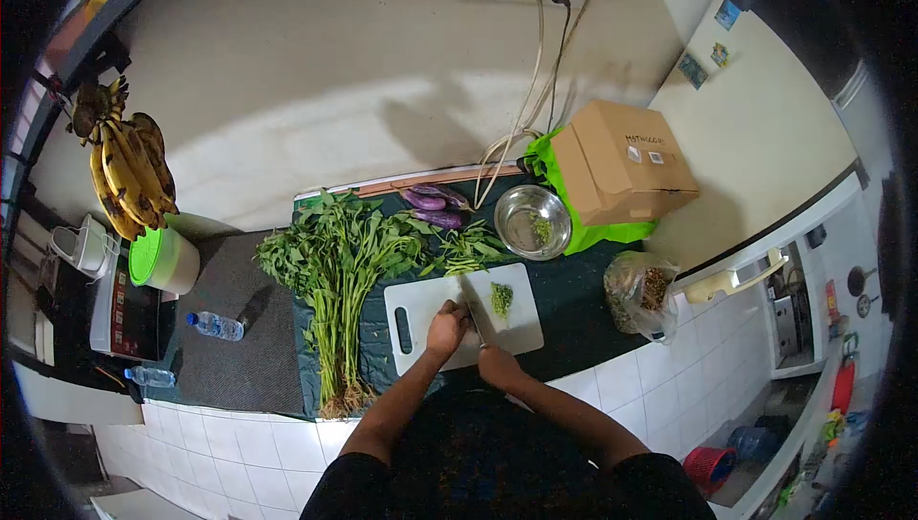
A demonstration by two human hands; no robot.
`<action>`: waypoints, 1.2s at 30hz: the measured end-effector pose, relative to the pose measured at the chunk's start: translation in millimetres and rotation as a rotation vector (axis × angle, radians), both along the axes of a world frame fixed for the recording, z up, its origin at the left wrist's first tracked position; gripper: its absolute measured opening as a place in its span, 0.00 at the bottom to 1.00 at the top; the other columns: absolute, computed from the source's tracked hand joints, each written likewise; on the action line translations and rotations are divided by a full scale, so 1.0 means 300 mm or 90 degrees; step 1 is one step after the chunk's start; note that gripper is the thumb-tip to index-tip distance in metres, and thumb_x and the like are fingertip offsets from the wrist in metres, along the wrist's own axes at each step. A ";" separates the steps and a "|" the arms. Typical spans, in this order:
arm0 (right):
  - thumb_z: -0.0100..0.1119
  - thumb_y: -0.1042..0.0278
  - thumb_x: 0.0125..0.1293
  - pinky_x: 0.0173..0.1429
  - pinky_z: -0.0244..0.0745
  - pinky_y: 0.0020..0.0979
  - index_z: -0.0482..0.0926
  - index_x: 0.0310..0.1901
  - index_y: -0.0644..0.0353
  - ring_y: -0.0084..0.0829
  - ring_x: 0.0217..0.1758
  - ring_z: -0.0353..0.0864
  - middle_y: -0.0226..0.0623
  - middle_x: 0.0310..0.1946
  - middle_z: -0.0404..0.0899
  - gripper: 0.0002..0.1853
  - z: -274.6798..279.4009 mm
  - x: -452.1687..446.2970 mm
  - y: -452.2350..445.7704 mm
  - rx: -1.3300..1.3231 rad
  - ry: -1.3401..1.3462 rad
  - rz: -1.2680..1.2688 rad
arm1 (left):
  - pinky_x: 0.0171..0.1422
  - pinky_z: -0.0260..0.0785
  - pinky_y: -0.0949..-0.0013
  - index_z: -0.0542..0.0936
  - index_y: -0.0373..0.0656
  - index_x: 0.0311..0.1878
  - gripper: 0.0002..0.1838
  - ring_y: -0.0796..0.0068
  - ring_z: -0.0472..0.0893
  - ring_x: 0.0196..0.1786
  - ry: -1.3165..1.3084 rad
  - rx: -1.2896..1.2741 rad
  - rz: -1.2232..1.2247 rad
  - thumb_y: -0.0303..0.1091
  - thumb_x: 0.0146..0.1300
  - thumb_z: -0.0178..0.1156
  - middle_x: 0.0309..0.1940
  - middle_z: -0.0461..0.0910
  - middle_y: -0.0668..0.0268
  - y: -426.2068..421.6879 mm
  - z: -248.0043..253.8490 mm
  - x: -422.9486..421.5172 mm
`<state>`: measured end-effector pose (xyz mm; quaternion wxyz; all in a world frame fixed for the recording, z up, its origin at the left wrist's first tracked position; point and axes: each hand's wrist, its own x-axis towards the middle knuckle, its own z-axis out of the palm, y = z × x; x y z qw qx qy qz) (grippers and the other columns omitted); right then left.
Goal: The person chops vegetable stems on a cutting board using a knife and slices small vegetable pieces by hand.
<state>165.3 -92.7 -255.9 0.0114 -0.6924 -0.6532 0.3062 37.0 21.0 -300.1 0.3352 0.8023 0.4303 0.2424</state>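
Observation:
My right hand (pixel 499 367) is wrapped round the handle of a kitchen knife (pixel 474 314), its blade pointing away from me over a white cutting board (pixel 411 295). Close to the left of the blade, my left hand (pixel 447 329) is closed on the board with fingers curled; whatever it holds is too small or hidden to make out. A small heap of chopped green pieces (pixel 501 299) lies right of the knife. Beyond the board's far edge rests a loose bunch of green stalks (pixel 467 250). A steel bowl (pixel 512 209) holds some chopped green pieces.
Leafy greens with roots (pixel 344 271) lie left of the board. Purple eggplants (pixel 438 218) are near the wall. A cardboard box (pixel 622 166) and plastic bag (pixel 639 295) stand right. Farther left are a water bottle (pixel 215 326), lidded bucket (pixel 172 262) and hanging bananas (pixel 129 171).

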 end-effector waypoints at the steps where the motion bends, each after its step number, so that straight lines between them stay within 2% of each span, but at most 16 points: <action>1: 0.49 0.73 0.60 0.42 0.79 0.49 0.77 0.34 0.73 0.57 0.38 0.83 0.62 0.33 0.79 0.11 -0.016 0.004 0.003 0.031 0.009 0.007 | 0.50 0.74 0.50 0.82 0.40 0.41 0.10 0.46 0.79 0.43 0.001 0.001 0.000 0.31 0.58 0.60 0.41 0.77 0.50 0.001 -0.009 -0.002; 6: 0.49 0.72 0.60 0.45 0.79 0.49 0.79 0.35 0.72 0.56 0.41 0.83 0.61 0.35 0.80 0.11 -0.050 0.039 0.091 0.066 -0.004 0.012 | 0.52 0.73 0.52 0.81 0.39 0.42 0.09 0.46 0.79 0.44 -0.018 0.006 0.002 0.31 0.59 0.59 0.42 0.76 0.50 -0.006 -0.012 -0.006; 8: 0.51 0.72 0.59 0.47 0.78 0.50 0.80 0.37 0.70 0.56 0.42 0.83 0.59 0.37 0.82 0.12 -0.007 0.033 0.132 -0.068 -0.029 -0.075 | 0.53 0.73 0.52 0.81 0.38 0.42 0.10 0.47 0.78 0.46 0.004 -0.006 -0.011 0.31 0.59 0.59 0.42 0.76 0.50 -0.003 0.004 -0.008; 9: 0.51 0.72 0.59 0.47 0.78 0.50 0.80 0.37 0.70 0.56 0.42 0.83 0.59 0.37 0.82 0.12 0.003 0.039 0.130 -0.068 -0.031 -0.074 | 0.53 0.73 0.52 0.81 0.38 0.42 0.10 0.48 0.78 0.47 0.026 -0.021 -0.022 0.31 0.60 0.59 0.42 0.76 0.51 -0.003 0.012 -0.007; 12: 0.51 0.71 0.58 0.48 0.77 0.50 0.82 0.40 0.68 0.57 0.43 0.83 0.57 0.39 0.82 0.13 0.004 0.055 0.101 -0.068 -0.031 0.007 | 0.55 0.73 0.54 0.81 0.39 0.44 0.12 0.50 0.77 0.51 0.084 0.014 -0.066 0.32 0.60 0.58 0.44 0.75 0.52 -0.007 0.006 -0.004; 14: 0.50 0.71 0.59 0.48 0.77 0.50 0.81 0.40 0.69 0.56 0.43 0.83 0.58 0.38 0.82 0.13 -0.004 0.049 0.091 -0.087 -0.056 0.170 | 0.56 0.73 0.55 0.80 0.39 0.46 0.12 0.51 0.76 0.53 0.094 0.032 -0.057 0.33 0.60 0.58 0.45 0.75 0.52 -0.011 -0.017 -0.003; 15: 0.50 0.71 0.59 0.48 0.77 0.50 0.81 0.40 0.69 0.56 0.43 0.83 0.58 0.38 0.82 0.13 -0.003 0.042 0.074 -0.090 -0.055 0.172 | 0.57 0.73 0.56 0.80 0.40 0.47 0.13 0.51 0.75 0.55 0.103 0.053 -0.050 0.33 0.60 0.58 0.47 0.75 0.53 -0.010 -0.033 0.000; 20: 0.50 0.72 0.60 0.47 0.77 0.51 0.81 0.38 0.70 0.58 0.43 0.82 0.58 0.37 0.82 0.12 -0.024 -0.002 0.018 -0.021 -0.005 -0.006 | 0.57 0.73 0.56 0.79 0.39 0.47 0.14 0.52 0.76 0.54 0.082 0.047 -0.060 0.33 0.60 0.58 0.49 0.74 0.54 -0.007 -0.050 -0.010; 21: 0.50 0.72 0.60 0.47 0.77 0.51 0.81 0.38 0.70 0.58 0.43 0.82 0.58 0.37 0.82 0.12 -0.041 0.005 0.024 -0.019 -0.003 -0.008 | 0.56 0.74 0.56 0.79 0.39 0.46 0.13 0.52 0.76 0.53 0.091 0.034 -0.063 0.33 0.59 0.58 0.49 0.74 0.55 -0.005 -0.044 -0.012; 23: 0.51 0.70 0.60 0.48 0.77 0.51 0.81 0.38 0.71 0.58 0.43 0.82 0.59 0.36 0.81 0.13 -0.037 0.026 0.050 0.094 -0.021 0.087 | 0.55 0.74 0.56 0.79 0.39 0.45 0.13 0.52 0.76 0.53 0.105 0.046 -0.069 0.33 0.59 0.58 0.48 0.74 0.55 -0.006 -0.035 -0.012; 24: 0.51 0.70 0.60 0.48 0.77 0.51 0.81 0.38 0.71 0.58 0.43 0.82 0.59 0.36 0.81 0.13 -0.019 0.027 0.067 0.096 -0.022 0.086 | 0.55 0.74 0.56 0.78 0.39 0.45 0.12 0.53 0.77 0.52 0.119 0.055 -0.073 0.33 0.59 0.58 0.47 0.75 0.55 -0.009 -0.034 -0.014; 26: 0.52 0.71 0.60 0.48 0.78 0.50 0.81 0.37 0.72 0.57 0.43 0.83 0.58 0.35 0.81 0.12 0.010 0.027 0.123 -0.060 -0.012 -0.040 | 0.54 0.75 0.56 0.79 0.39 0.43 0.11 0.52 0.78 0.51 0.113 0.068 -0.079 0.33 0.59 0.58 0.45 0.76 0.55 -0.015 -0.033 -0.025; 28: 0.52 0.72 0.59 0.48 0.78 0.49 0.81 0.37 0.71 0.56 0.43 0.83 0.58 0.35 0.81 0.12 -0.040 0.041 0.126 -0.037 -0.019 -0.010 | 0.53 0.75 0.55 0.79 0.39 0.42 0.11 0.52 0.79 0.49 0.109 0.077 -0.082 0.33 0.59 0.58 0.44 0.77 0.56 -0.012 -0.038 -0.031; 31: 0.52 0.73 0.58 0.48 0.78 0.49 0.81 0.36 0.71 0.56 0.43 0.83 0.58 0.34 0.81 0.11 0.023 0.040 0.120 -0.047 -0.021 0.050 | 0.50 0.76 0.54 0.80 0.41 0.39 0.08 0.52 0.80 0.45 0.098 0.059 -0.040 0.33 0.58 0.59 0.40 0.78 0.56 -0.012 -0.047 -0.021; 33: 0.52 0.73 0.58 0.48 0.78 0.49 0.81 0.36 0.71 0.57 0.43 0.83 0.58 0.34 0.81 0.11 0.023 0.040 0.102 -0.076 -0.015 0.083 | 0.48 0.76 0.53 0.82 0.43 0.40 0.09 0.51 0.81 0.44 0.107 0.011 -0.017 0.33 0.58 0.59 0.41 0.80 0.54 -0.016 -0.021 -0.019; 36: 0.52 0.73 0.58 0.46 0.78 0.50 0.81 0.35 0.71 0.57 0.43 0.83 0.59 0.35 0.81 0.10 -0.031 0.018 0.051 0.004 -0.051 0.132 | 0.49 0.76 0.53 0.83 0.44 0.44 0.11 0.50 0.81 0.46 0.053 0.033 -0.005 0.34 0.58 0.59 0.45 0.81 0.53 -0.010 -0.013 -0.017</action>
